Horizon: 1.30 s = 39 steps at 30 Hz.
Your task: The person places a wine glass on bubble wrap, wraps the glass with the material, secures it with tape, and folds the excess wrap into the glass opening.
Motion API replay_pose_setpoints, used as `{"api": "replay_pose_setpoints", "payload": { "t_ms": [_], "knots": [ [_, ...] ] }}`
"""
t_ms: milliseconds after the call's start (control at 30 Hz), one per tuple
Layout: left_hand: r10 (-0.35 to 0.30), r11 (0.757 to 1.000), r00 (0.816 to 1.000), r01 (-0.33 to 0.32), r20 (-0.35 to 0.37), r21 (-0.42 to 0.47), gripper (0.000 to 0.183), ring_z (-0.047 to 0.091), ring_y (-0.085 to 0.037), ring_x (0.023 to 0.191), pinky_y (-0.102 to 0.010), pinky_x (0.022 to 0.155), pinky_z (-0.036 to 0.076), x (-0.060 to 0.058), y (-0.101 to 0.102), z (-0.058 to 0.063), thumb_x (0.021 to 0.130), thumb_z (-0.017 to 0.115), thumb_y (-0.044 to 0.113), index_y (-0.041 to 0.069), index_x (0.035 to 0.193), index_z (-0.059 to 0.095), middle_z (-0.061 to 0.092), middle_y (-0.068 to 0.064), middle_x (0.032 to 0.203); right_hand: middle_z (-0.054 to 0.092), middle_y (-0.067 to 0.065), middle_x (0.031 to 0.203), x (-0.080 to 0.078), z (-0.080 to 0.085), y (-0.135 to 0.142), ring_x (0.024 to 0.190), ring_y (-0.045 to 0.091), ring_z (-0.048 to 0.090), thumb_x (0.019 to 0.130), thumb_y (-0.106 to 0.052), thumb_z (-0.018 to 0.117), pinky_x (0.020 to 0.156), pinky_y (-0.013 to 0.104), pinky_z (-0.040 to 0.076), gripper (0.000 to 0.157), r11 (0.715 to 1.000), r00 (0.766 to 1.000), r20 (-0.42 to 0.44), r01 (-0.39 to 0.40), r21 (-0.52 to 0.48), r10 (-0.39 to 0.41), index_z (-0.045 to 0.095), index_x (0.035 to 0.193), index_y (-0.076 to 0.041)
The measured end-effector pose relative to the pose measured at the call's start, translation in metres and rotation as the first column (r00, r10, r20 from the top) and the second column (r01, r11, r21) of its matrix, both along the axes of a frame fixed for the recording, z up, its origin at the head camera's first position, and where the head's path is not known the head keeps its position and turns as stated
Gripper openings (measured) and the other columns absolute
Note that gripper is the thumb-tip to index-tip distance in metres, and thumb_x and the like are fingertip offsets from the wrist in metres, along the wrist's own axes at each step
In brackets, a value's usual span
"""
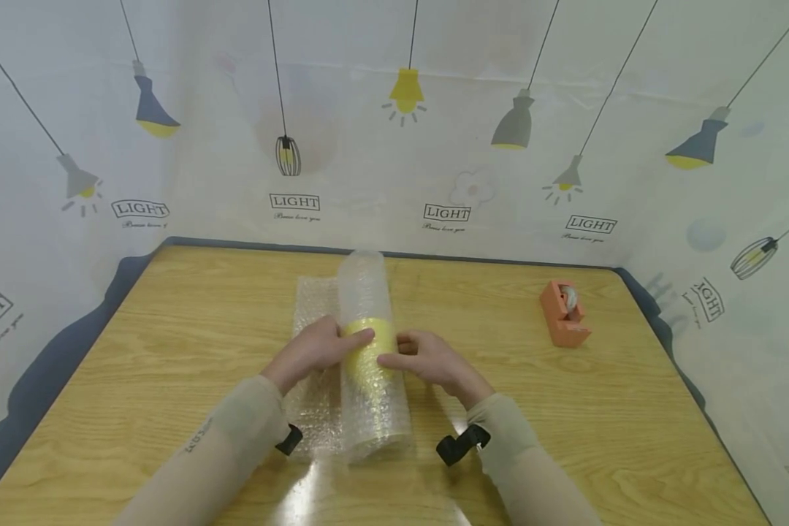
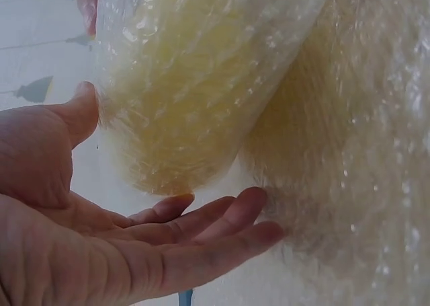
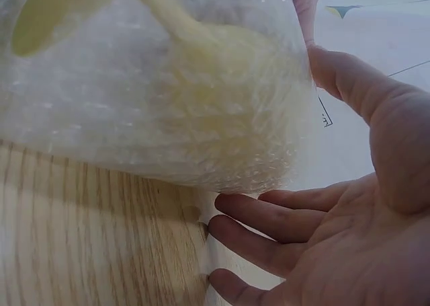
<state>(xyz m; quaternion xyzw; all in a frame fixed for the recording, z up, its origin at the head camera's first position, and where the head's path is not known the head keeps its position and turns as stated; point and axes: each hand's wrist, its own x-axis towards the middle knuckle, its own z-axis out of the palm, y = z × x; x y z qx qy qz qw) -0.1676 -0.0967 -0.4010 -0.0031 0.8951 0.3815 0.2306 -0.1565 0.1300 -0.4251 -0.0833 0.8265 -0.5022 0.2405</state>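
A yellow object (image 1: 373, 340), wrapped in clear bubble wrap (image 1: 363, 285), lies mid-table. Through the plastic in the right wrist view, it has a rounded body (image 3: 225, 84), a thin stem and a flat oval end, like a stemmed cup. My left hand (image 1: 318, 345) holds the roll's left side, thumb on top, its fingers lower down by the loose wrap. From the right, my right hand (image 1: 437, 358) holds the roll, thumb on the plastic and fingertips along the lower side. A flat length of bubble wrap (image 1: 317, 413) extends out to the left.
An orange tape dispenser (image 1: 561, 315) with a roll of tape stands at the right rear of the wooden table (image 1: 191, 329). A printed cloth (image 1: 355, 153) with lamp pictures hangs behind and beside the table. Black wrist straps (image 1: 460, 444) sit on both wrists.
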Motion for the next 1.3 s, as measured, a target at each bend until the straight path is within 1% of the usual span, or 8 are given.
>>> {"api": "replay_pose_setpoints", "payload": {
  "t_ms": [367, 633, 700, 767, 833, 933, 1100, 1300],
  "knots": [
    [-0.007, 0.999, 1.000, 0.008, 0.026, -0.039, 0.053, 0.046, -0.017, 0.071, -0.029, 0.062, 0.042, -0.003, -0.017, -0.006, 0.095, 0.065, 0.059, 0.011, 0.080, 0.050, 0.047, -0.003, 0.077, 0.066, 0.022, 0.129, 0.006, -0.004, -0.018, 0.114, 0.034, 0.064, 0.088, -0.041, 0.081, 0.097, 0.051, 0.055, 0.074, 0.999, 0.999, -0.027, 0.038, 0.035, -0.037, 0.054, 0.139, 0.004],
    [0.011, 0.999, 0.999, -0.009, 0.037, -0.054, 0.062, 0.028, -0.010, 0.053, -0.024, 0.049, 0.031, -0.003, -0.025, -0.009, 0.096, 0.067, 0.057, 0.018, 0.058, 0.036, 0.027, 0.008, 0.056, 0.061, 0.027, 0.133, 0.011, -0.005, -0.029, 0.116, 0.039, 0.062, 0.085, -0.045, 0.082, 0.095, 0.052, 0.057, 0.083, 0.995, 0.996, -0.069, 0.067, 0.077, -0.062, 0.048, 0.141, 0.006],
    [0.011, 0.997, 1.000, -0.008, 0.029, -0.070, 0.060, 0.032, -0.011, 0.055, -0.026, 0.051, 0.034, -0.004, -0.025, -0.008, 0.095, 0.067, 0.056, 0.016, 0.061, 0.040, 0.030, 0.005, 0.059, 0.059, 0.028, 0.135, 0.012, -0.005, -0.030, 0.118, 0.040, 0.061, 0.085, -0.048, 0.082, 0.095, 0.052, 0.057, 0.085, 0.992, 0.995, -0.080, 0.071, 0.102, -0.063, 0.047, 0.142, 0.005],
    [0.008, 0.996, 1.000, -0.007, 0.005, -0.087, 0.057, 0.043, -0.016, 0.063, -0.028, 0.056, 0.042, -0.003, -0.025, -0.007, 0.095, 0.068, 0.057, 0.007, 0.072, 0.052, 0.045, -0.001, 0.068, 0.058, 0.028, 0.136, 0.012, -0.003, -0.031, 0.120, 0.041, 0.060, 0.085, -0.049, 0.081, 0.095, 0.053, 0.056, 0.086, 0.990, 0.994, -0.089, 0.076, 0.123, -0.065, 0.046, 0.143, 0.004],
    [0.012, 0.994, 1.000, -0.015, -0.023, -0.105, 0.059, 0.055, -0.022, 0.077, -0.033, 0.066, 0.052, -0.002, -0.024, -0.005, 0.093, 0.070, 0.056, -0.002, 0.093, 0.061, 0.060, -0.011, 0.086, 0.057, 0.028, 0.137, 0.013, -0.002, -0.032, 0.121, 0.042, 0.059, 0.085, -0.051, 0.081, 0.095, 0.053, 0.056, 0.087, 0.987, 0.993, -0.097, 0.081, 0.142, -0.068, 0.046, 0.144, 0.003],
    [0.029, 0.993, 0.997, -0.037, -0.072, -0.112, 0.071, 0.062, -0.033, 0.099, -0.043, 0.081, 0.057, 0.000, -0.024, 0.000, 0.092, 0.074, 0.053, -0.009, 0.121, 0.057, 0.064, -0.024, 0.117, 0.058, 0.028, 0.137, 0.014, 0.000, -0.035, 0.120, 0.042, 0.060, 0.084, -0.052, 0.082, 0.094, 0.053, 0.057, 0.088, 0.983, 0.991, -0.114, 0.088, 0.161, -0.070, 0.047, 0.143, 0.003],
    [0.040, 0.991, 0.990, -0.056, -0.138, -0.119, 0.062, 0.064, -0.032, 0.097, -0.041, 0.078, 0.058, 0.004, -0.022, 0.009, 0.090, 0.080, 0.042, -0.008, 0.120, 0.059, 0.065, -0.023, 0.116, 0.059, 0.029, 0.136, 0.015, 0.003, -0.042, 0.117, 0.042, 0.062, 0.082, -0.053, 0.083, 0.092, 0.052, 0.058, 0.090, 0.977, 0.987, -0.146, 0.095, 0.192, -0.067, 0.047, 0.142, 0.003],
    [-0.029, 0.986, 0.980, -0.004, -0.196, -0.167, 0.050, 0.063, -0.028, 0.088, -0.038, 0.074, 0.057, 0.007, -0.019, 0.017, 0.092, 0.078, 0.034, -0.008, 0.113, 0.062, 0.067, -0.019, 0.106, 0.058, 0.029, 0.137, 0.017, 0.003, -0.048, 0.119, 0.042, 0.061, 0.082, -0.056, 0.083, 0.093, 0.053, 0.057, 0.093, 0.970, 0.985, -0.161, 0.103, 0.222, -0.068, 0.046, 0.143, 0.003]
  ]
}}
